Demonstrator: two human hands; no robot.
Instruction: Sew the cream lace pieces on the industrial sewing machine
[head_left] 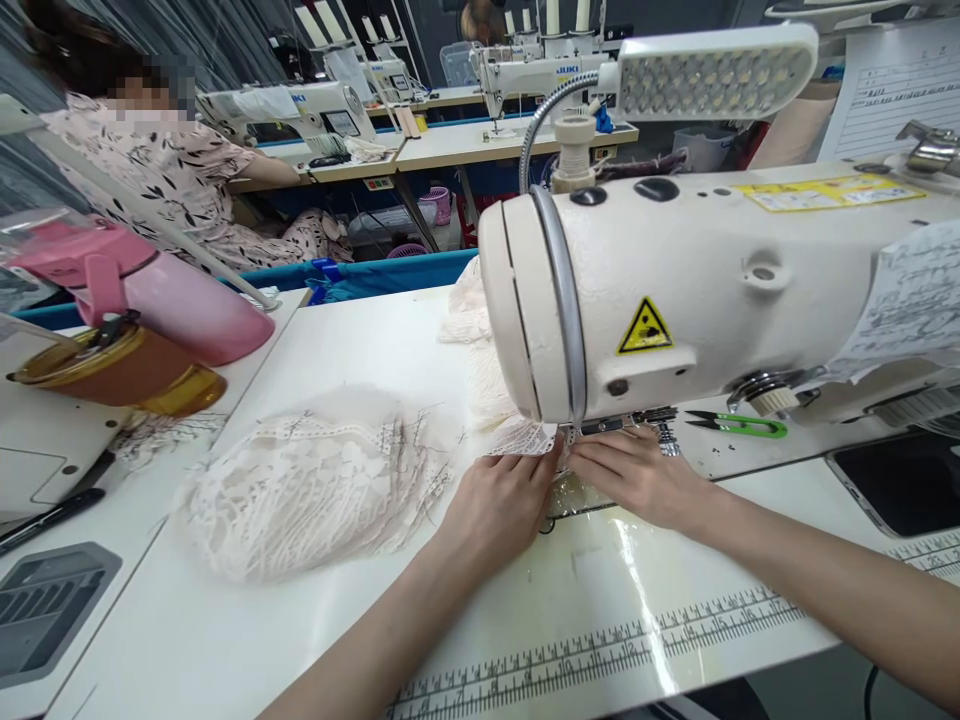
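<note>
My left hand [506, 495] presses a piece of pale lace [517, 438] against the bed of the sewing machine [667, 260], its fingers held close together. Just right of it, my right hand [637, 470] also has its fingers together on the lace edge, close beside the needle area. The machine head hides the needle and part of the lace. More cream lace [472, 310] lies behind the machine head. To the left of my left hand rests a heap of cream lace pieces [300, 490] with loose thread ends.
Green thread snips [739, 424] and a phone [900, 475] lie at the right. A pink bottle [180, 290] and an amber cup [127, 370] stand at the left. A measuring tape [600, 650] runs along the front edge. Another person [165, 190] sits at a machine beyond.
</note>
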